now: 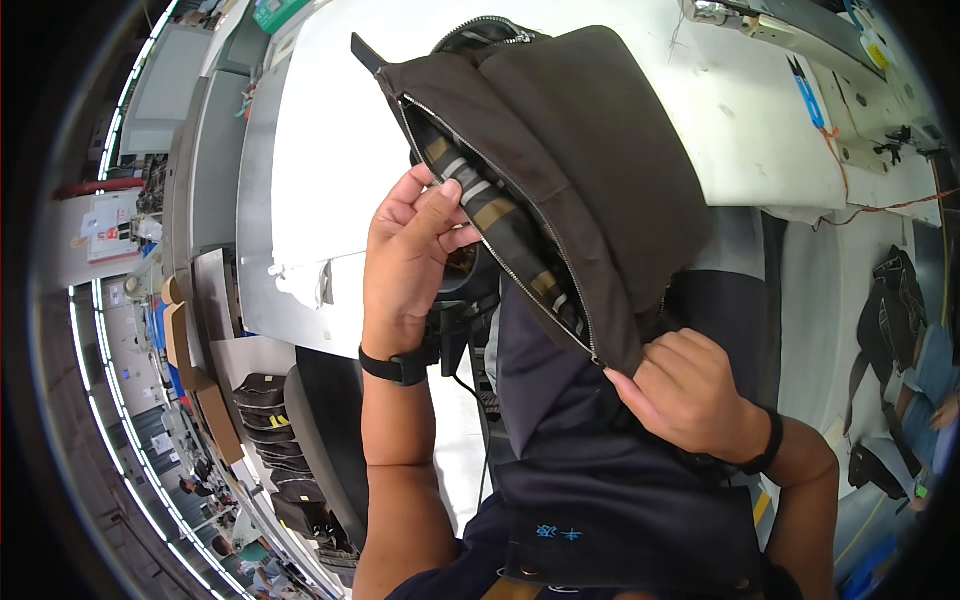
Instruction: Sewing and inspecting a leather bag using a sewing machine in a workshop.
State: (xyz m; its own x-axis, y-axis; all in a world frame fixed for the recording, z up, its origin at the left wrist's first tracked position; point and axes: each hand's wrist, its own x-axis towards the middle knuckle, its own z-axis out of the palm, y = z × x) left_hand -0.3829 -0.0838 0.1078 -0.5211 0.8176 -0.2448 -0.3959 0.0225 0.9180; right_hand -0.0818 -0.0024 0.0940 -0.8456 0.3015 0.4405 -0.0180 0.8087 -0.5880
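A dark brown fabric bag [600, 140] lies slanted over the edge of the white table and above my lap. Its long metal zipper is undone, and a striped lining [490, 208] in black, grey and tan shows through the gap. My left hand [408, 245] is closed, pinching the left edge of that opening between thumb and fingers. At the bag's lower end, my right hand [690, 390] is closed on the corner by the zipper's end. A short dark tab [367, 53] sticks out from the upper corner.
Blue thread snips [806, 95] with an orange cord lie on the white table [320, 110] at the far right. Beyond them is a machine part [790, 42]. Stacked dark bags [268, 425] stand at left; more dark pieces [888, 310] hang at right, near another person's hand [945, 413].
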